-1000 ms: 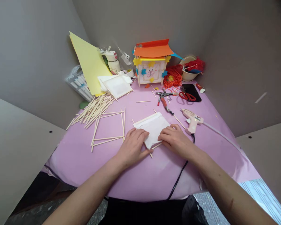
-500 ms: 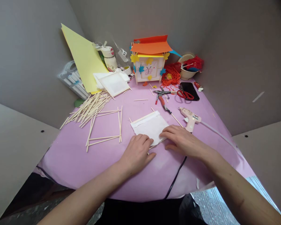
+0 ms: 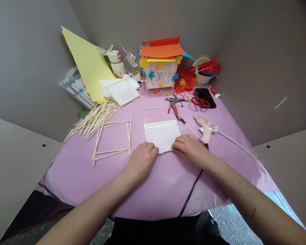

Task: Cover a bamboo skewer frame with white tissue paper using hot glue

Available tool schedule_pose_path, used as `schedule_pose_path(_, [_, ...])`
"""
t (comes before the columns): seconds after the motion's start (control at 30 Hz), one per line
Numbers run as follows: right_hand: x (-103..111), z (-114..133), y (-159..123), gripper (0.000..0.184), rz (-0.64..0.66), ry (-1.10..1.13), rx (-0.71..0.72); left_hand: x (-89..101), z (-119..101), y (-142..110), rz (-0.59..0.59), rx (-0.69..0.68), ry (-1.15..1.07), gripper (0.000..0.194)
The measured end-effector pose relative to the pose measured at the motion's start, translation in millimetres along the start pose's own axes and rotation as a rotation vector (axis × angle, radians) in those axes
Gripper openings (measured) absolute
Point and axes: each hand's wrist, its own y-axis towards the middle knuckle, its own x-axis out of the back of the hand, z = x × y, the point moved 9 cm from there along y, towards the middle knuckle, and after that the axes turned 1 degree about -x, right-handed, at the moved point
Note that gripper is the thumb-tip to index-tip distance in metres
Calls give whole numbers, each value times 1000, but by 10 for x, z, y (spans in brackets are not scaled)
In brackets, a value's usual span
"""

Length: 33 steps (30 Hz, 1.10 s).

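A thin white sheet [image 3: 162, 136], tissue or cloth, covers a small frame of wooden sticks. It lies on the pink table cover, with two stick ends jutting out past its folded far edge. My left hand [image 3: 143, 156] is closed on the near left corner, fingers curled over the edge. At the near right corner, my right hand [image 3: 190, 148] pinches the sheet and frame between thumb and fingers. The frame's near stick is hidden under the sheet and my fingers. Left of my left hand rests a bare square stick frame [image 3: 129, 136].
A pink glue gun [image 3: 206, 128] lies right of my right hand, its black cord [image 3: 191, 195] running to the front edge. Pliers [image 3: 177, 110], red scissors [image 3: 200, 102] and a phone [image 3: 206, 97] lie beyond. Loose sticks [image 3: 98, 117] and a decorated paper house [image 3: 160, 66] stand farther back.
The sheet-covered frame has turned so its far edge now runs nearly level. My left hand has moved slightly up and left, with its thumb now tucked in at the near edge.
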Motion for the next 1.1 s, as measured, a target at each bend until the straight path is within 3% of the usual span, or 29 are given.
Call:
schedule_pose_path(0.13, [93,-1,-5,11,-11,23,-8,99,19,37,-10,-17,-124,12])
schedule_pose_path(0.27, [192,-81,83,69,-66,130,14,258,78,253,-83,-132,-291,65])
schedule_pose_path(0.37, [116,-109,174,86,-5,162,49,157,147,430,-5,-179,-336,87])
schedule_pose_path(0.47, [47,-96,192,76,33,157,35,55,133,462,65,-194,-303,83])
schedule_pose_path(0.63, [9,-5,119,38,12,65,15,49,11,323,113,-129,-217,47])
schedule_pose_path(0.73, [-2,18,93,24,-11,3,2,21,-14,273,120,-82,-146,44])
schedule_pose_path(0.93, [-2,33,28,15,-27,-60,12,-73,-4,241,58,-85,-80,48])
schedule_pose_path(1.1, [-56,33,-14,14,-14,-57,27,-87,-43,207,15,-166,-67,27])
